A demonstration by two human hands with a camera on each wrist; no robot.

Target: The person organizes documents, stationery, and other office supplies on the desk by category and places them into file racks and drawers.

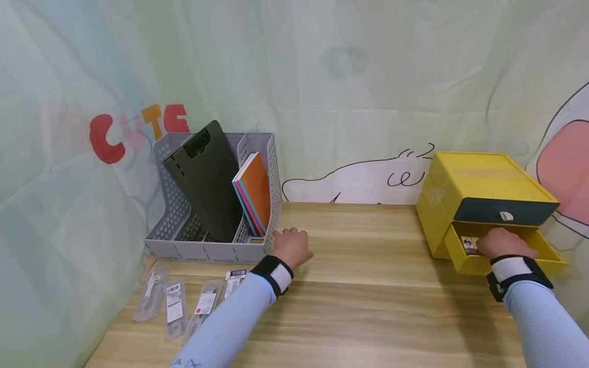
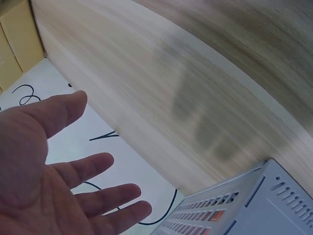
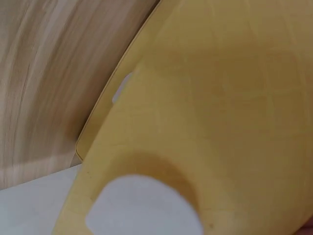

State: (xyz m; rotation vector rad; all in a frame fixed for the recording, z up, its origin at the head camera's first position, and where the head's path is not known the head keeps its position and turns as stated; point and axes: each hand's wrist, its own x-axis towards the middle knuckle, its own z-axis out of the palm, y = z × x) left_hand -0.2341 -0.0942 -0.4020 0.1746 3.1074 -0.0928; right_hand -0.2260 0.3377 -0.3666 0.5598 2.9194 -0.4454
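One small packet (image 1: 469,244) lying in the open lower drawer (image 1: 547,255) of a yellow drawer box (image 1: 478,179), at the drawer's left end, just left of the right hand (image 1: 503,242). Right hand down inside that drawer, knuckles up, fingers out of sight behind the hand; whether touching the packet or merely beside it, cannot tell, nor how wide the fingers stand. Only blurred yellow plastic close up in the right wrist view, no fingers visible. Upper drawer (image 1: 503,210) dark-fronted and closed, directly above the hand.

Well apart across the worktop (image 1: 368,286), left hand (image 1: 291,246) resting low near the front right corner of a grey file rack (image 1: 184,240). Spread and relaxed fingers (image 2: 85,169) in the left wrist view, holding nothing, hanging just above the wood beside the rack's perforated wall.

Leaning inside the rack: a dark clipboard (image 1: 207,179) tilted back, and an orange-covered notebook (image 1: 255,191) slanted in the right-hand slot. Several clear sleeved packets (image 1: 175,306) flat on the worktop in front of the rack, near the left forearm.
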